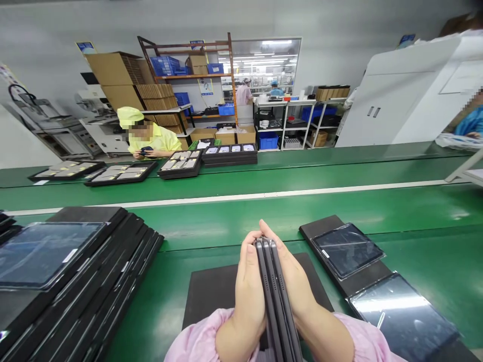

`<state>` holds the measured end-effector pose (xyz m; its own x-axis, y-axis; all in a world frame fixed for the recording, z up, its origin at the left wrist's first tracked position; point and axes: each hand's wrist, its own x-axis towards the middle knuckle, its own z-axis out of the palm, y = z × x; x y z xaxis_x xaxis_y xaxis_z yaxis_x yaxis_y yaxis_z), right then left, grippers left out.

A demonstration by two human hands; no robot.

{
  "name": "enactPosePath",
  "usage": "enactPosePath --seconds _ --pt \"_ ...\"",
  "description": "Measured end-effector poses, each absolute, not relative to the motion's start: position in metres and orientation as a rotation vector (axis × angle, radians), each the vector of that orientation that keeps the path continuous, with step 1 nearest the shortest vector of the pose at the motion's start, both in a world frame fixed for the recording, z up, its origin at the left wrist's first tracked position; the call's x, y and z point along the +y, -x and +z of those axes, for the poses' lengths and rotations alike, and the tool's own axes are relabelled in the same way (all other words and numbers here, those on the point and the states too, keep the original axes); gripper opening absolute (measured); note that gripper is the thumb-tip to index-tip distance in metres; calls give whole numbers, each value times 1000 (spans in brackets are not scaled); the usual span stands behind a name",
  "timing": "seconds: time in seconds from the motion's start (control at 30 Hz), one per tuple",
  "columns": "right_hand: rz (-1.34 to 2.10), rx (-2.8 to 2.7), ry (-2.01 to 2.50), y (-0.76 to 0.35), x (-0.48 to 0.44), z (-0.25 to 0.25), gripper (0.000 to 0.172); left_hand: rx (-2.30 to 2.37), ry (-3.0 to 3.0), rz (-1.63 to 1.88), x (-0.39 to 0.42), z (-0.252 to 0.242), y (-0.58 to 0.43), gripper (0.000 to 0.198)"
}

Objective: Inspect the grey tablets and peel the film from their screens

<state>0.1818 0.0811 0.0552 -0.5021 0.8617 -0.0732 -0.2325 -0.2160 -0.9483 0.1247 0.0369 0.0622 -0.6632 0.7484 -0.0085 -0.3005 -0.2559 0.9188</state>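
Note:
Three dark grey tablets (274, 296) stand on edge, pressed side by side between my two palms. My left hand (249, 286) lies along their left face, and my right hand (292, 276) along the right one. The fingertips of both hands come close together at the far end of the tablets. Speaker holes show along the upward edges. Below my hands a black foam mat (211, 289) rests on the green bench. To the right, a glass-fronted tablet in clear film (349, 249) and another wrapped tablet (403, 314) lie on a black foam strip (325, 229).
On the left rises a tall leaning stack of black foam sheets (124, 246) topped by a wrapped tablet (49, 254). Across the green belt (234, 216), a co-worker in yellow (156, 136) sits behind black trays (121, 173) of parts. Shelves and a white cabinet (392, 95) stand farther back.

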Motion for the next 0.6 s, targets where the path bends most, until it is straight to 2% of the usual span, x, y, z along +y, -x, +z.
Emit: enactPosePath --seconds 0.17,0.3,0.6 --pt "1864 -1209 794 -179 78 59 63 1337 -445 1985 37 58 -124 55" --pt "1930 -1147 839 -175 78 57 64 1404 -360 1982 39 61 -123 52" --pt "1943 -1053 926 -170 83 46 49 1356 -295 1938 45 64 -121 41"
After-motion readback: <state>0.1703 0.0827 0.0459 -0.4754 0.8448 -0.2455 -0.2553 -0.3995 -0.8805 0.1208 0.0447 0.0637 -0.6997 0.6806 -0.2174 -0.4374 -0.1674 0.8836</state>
